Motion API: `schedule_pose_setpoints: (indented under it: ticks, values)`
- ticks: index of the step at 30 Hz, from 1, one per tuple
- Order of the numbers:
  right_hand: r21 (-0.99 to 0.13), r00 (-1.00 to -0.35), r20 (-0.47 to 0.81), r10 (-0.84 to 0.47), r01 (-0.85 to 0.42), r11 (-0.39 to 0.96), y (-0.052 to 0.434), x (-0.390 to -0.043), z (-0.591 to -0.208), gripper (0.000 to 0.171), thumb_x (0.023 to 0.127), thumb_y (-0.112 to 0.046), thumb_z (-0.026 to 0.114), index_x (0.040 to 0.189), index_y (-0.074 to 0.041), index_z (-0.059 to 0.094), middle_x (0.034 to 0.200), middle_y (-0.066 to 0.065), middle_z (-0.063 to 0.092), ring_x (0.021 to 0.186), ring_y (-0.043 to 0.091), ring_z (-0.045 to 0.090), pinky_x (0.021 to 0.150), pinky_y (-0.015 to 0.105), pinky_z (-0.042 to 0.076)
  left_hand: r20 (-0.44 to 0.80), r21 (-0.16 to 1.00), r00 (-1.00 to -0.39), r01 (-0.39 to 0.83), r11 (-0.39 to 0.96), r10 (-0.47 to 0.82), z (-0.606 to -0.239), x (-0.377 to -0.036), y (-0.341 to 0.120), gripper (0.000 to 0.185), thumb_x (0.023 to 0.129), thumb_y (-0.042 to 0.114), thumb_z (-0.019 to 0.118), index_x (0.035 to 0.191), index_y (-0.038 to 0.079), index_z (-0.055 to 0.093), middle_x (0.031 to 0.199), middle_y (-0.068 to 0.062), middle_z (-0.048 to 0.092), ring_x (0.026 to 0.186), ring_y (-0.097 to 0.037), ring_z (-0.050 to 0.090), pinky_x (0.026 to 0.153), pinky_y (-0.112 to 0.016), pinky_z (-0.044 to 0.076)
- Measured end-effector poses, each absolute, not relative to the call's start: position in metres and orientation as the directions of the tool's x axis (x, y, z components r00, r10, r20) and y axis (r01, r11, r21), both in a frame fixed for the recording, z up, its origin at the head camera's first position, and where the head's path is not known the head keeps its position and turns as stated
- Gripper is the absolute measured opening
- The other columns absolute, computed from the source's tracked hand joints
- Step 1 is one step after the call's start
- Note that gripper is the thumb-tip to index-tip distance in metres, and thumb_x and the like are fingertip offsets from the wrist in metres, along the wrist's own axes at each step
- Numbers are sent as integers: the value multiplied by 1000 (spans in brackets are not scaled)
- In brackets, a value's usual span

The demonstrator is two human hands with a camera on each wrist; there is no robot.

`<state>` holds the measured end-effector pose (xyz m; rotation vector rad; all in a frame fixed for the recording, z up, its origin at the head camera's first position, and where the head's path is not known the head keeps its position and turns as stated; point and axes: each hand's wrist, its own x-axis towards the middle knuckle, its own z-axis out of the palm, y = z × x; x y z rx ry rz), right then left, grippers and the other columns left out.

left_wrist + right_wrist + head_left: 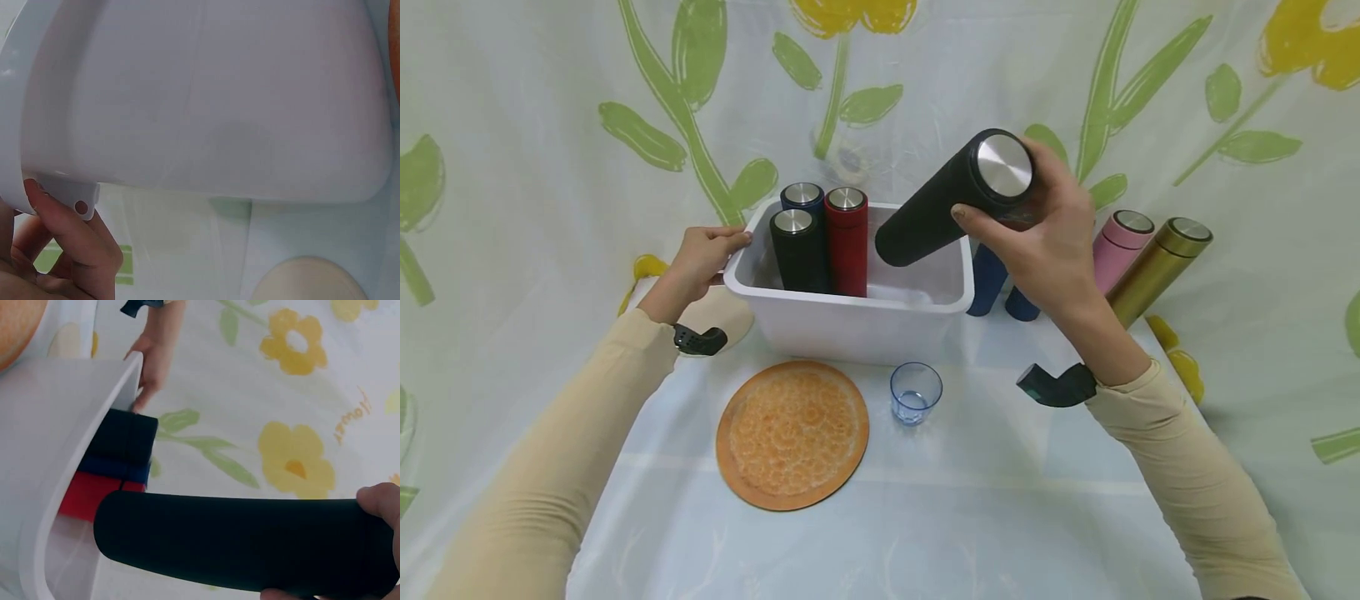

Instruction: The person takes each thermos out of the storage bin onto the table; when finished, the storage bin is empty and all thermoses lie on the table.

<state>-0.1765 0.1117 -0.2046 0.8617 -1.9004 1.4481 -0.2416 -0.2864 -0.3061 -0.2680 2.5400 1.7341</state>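
My right hand [1048,242] grips a black thermos flask [936,200] near its silver lid. The flask is tilted, its base pointing down and left over the right part of a white plastic bin [857,329]. In the right wrist view the held black flask [244,544] lies across the bin's open mouth. My left hand [696,258] holds the bin's left rim, and in the left wrist view its fingers [75,231] curl at the rim's lip. Inside the bin stand a black flask [801,254], a red flask [847,246] and a dark blue flask [802,195].
Right of the bin stand a pink flask [1120,250], a gold flask [1161,267] and two dark blue flasks [988,283], partly behind my right hand. In front are a round orange-brown mat [793,433] and a clear glass [916,392]. A beige disc [722,321] lies left.
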Motion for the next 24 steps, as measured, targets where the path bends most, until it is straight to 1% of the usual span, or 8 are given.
schedule_pose_setpoints:
  ticks: [1, 4, 7, 8, 11, 18, 24]
  values:
    - [-583, -611, 779, -139, -788, 200, 115, -176, -203, 53, 77, 1, 82, 126, -1, 62, 113, 0, 66, 99, 21, 66, 86, 28, 55, -143, 918, -983, -175, 355, -114, -306, -242, -286, 53, 105, 33, 53, 151, 10, 43, 145, -20, 46, 114, -27, 54, 71, -21, 56]
    - [-607, -634, 764, -118, -769, 199, 122, -172, -200, 54, 76, 2, 81, 126, -3, 63, 116, 6, 66, 101, 22, 65, 82, 26, 56, -144, 917, -982, -178, 357, -120, -307, -242, -287, 53, 104, 33, 53, 151, 10, 43, 145, -20, 46, 113, -26, 55, 71, -22, 56]
    - [-630, -658, 747, -98, -747, 215, 128, -169, -198, 56, 75, 4, 81, 127, -4, 62, 117, 11, 65, 103, 21, 66, 81, 26, 57, -143, 917, -982, -178, 358, -121, -307, -243, -287, 53, 104, 33, 53, 151, 10, 44, 144, -20, 47, 111, -26, 56, 70, -22, 56]
    - [-641, -671, 736, -88, -733, 225, 131, -167, -197, 57, 74, 4, 81, 127, -5, 62, 117, 11, 65, 103, 21, 66, 81, 25, 56, -143, 916, -982, -177, 359, -121, -307, -243, -287, 53, 104, 33, 53, 151, 10, 44, 144, -20, 47, 111, -25, 56, 70, -22, 56]
    - [-640, -676, 733, -78, -724, 258, 137, -164, -196, 59, 73, 5, 82, 128, -5, 62, 117, 11, 65, 103, 20, 66, 83, 25, 56, -142, 915, -982, -177, 362, -120, -308, -243, -288, 52, 104, 33, 53, 150, 9, 45, 143, -20, 48, 109, -24, 56, 70, -22, 56]
    - [-593, -630, 774, -69, -758, 273, 150, -160, -194, 56, 72, 8, 81, 124, -4, 65, 112, 11, 66, 98, 24, 65, 80, 23, 56, -146, 921, -984, -174, 350, -106, -308, -244, -288, 53, 104, 33, 54, 151, 11, 43, 145, -20, 47, 109, -21, 57, 69, -22, 56]
    - [-603, -636, 770, -54, -752, 268, 160, -160, -196, 57, 71, 12, 79, 124, -3, 65, 111, 12, 66, 93, 25, 64, 74, 20, 56, -148, 922, -983, -176, 346, -105, -309, -246, -289, 54, 103, 34, 55, 151, 10, 44, 146, -20, 46, 110, -21, 57, 69, -22, 56]
